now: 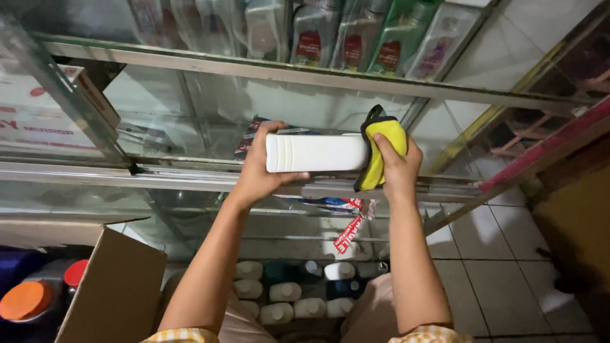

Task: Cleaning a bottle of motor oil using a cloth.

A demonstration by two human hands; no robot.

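Left hand gripping, right hand pressing, arms raised

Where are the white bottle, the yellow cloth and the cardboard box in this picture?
white bottle [316,152], head view, middle of its ribbed side.
yellow cloth [387,134], head view, upper yellow part above the right hand.
cardboard box [117,289], head view, its brown outer flap.

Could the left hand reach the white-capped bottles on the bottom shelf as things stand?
Probably not right away: the left hand is wrapped around the white bottle, and a glass shelf lies between it and the white-capped bottles below.
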